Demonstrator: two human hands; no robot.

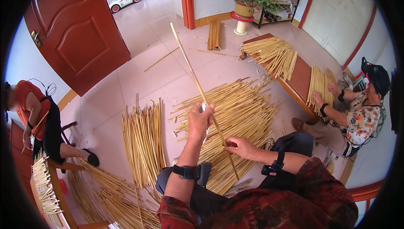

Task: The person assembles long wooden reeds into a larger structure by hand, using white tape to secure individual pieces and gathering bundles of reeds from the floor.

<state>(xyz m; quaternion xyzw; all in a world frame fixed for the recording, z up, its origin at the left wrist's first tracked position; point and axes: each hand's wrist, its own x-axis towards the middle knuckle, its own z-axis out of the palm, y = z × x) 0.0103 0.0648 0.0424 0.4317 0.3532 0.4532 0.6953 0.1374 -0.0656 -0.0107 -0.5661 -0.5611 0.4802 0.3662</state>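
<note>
A long pale reed-like stick (189, 66) slants across the middle, its upper end pointing away from me. My left hand (199, 121) is closed round its middle, with something small and white (205, 106) showing at the fingers; I cannot make out what that is. Lower down, my right hand (242, 148) pinches the same stick between thumb and fingers. Beneath both hands lies a wide heap of similar sticks (248, 115) on the floor. Left of it, another bundle of sticks (143, 140) is spread lengthwise.
More sticks (122, 201) lie at lower left, beside a bench (67, 203) bearing others. One person (35, 102) holds a stick at left; another (353, 111) handles sticks on a wooden bench (290, 88) at right. Beyond are a short bundle (214, 35), a potted plant (245, 9) and a door (78, 31).
</note>
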